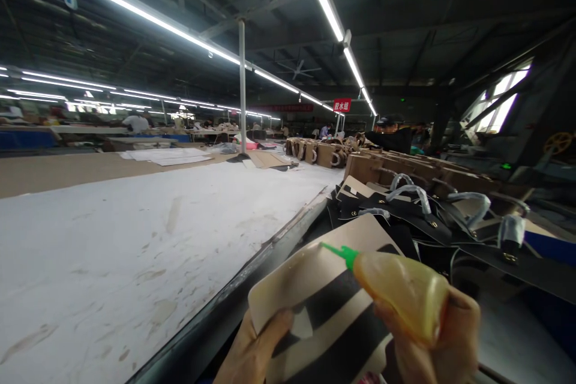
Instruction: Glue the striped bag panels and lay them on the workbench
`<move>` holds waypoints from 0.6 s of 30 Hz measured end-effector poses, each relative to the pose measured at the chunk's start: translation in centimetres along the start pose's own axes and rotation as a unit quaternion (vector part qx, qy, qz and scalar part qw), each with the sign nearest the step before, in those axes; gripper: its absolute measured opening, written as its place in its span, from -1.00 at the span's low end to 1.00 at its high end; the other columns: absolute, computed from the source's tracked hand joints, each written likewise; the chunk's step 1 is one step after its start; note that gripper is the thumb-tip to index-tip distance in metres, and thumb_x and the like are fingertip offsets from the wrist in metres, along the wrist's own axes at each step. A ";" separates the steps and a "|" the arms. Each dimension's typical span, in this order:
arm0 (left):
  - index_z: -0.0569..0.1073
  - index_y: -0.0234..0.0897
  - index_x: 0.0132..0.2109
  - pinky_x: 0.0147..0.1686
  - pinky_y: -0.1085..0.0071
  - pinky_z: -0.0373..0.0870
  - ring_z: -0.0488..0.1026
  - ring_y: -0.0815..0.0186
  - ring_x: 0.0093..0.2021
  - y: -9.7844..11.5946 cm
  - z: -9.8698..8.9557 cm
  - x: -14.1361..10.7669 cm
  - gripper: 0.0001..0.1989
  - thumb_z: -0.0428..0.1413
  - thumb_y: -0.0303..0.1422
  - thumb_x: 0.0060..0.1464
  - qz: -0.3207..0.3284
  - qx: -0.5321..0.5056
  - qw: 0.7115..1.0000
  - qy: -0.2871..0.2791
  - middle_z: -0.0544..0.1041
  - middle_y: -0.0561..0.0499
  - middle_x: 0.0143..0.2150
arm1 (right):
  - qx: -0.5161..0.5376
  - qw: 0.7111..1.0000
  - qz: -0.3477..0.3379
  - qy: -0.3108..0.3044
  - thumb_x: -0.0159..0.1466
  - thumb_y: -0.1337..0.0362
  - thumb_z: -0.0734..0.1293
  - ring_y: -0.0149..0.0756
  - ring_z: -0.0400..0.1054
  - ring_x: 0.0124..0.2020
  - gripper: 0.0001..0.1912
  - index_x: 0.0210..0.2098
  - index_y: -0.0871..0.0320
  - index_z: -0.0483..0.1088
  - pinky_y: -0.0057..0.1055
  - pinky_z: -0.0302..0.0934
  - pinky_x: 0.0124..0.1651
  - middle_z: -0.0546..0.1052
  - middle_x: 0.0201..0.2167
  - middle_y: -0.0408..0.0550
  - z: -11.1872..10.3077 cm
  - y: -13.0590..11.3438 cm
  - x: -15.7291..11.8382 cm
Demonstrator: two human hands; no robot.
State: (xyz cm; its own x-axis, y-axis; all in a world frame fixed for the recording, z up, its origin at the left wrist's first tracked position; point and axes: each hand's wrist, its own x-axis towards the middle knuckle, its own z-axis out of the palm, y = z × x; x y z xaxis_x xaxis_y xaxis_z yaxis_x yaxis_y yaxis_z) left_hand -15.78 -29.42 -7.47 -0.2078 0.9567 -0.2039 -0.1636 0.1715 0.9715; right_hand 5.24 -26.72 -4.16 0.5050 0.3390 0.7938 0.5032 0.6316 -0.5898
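My left hand [258, 348] grips the lower left edge of a beige panel [288, 279] with black stripes, thumb on top beside a small white patch [302, 323]. The panel is tilted. My right hand [438, 336] is wrapped round a yellowish squeeze bottle [400, 288] with a green nozzle [339, 252]. The nozzle tip points left, at the panel's upper edge; whether it touches cannot be made out.
A long white worktable [148, 252] with stains runs along the left. Black pieces with plastic-wrapped handles [411, 195] lie piled at right, with brown bags [324, 153] behind. A post [242, 90] rises beyond; people work far back.
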 end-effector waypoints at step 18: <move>0.62 -0.28 -0.12 0.23 0.15 0.31 0.43 -0.05 0.13 -1.3 -0.7 0.6 -0.51 0.32 -0.01 -0.10 0.080 -0.033 0.996 -0.016 0.59 -0.12 -0.04 | 0.005 0.996 -0.007 0.086 -0.10 0.08 0.58 -0.12 0.34 -0.12 -0.32 -0.08 0.07 0.27 -0.12 0.30 -0.04 0.38 -0.10 -0.02 -0.2 1.5 0.4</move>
State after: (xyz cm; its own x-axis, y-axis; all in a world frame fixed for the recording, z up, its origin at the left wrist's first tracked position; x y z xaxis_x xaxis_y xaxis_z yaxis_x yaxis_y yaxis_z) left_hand -16.42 -29.22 -8.96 -0.2055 0.9778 -0.0421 -0.1950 0.0013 0.9808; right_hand 6.38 -25.79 -4.77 0.6110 0.2054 0.7646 0.5048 0.6428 -0.5761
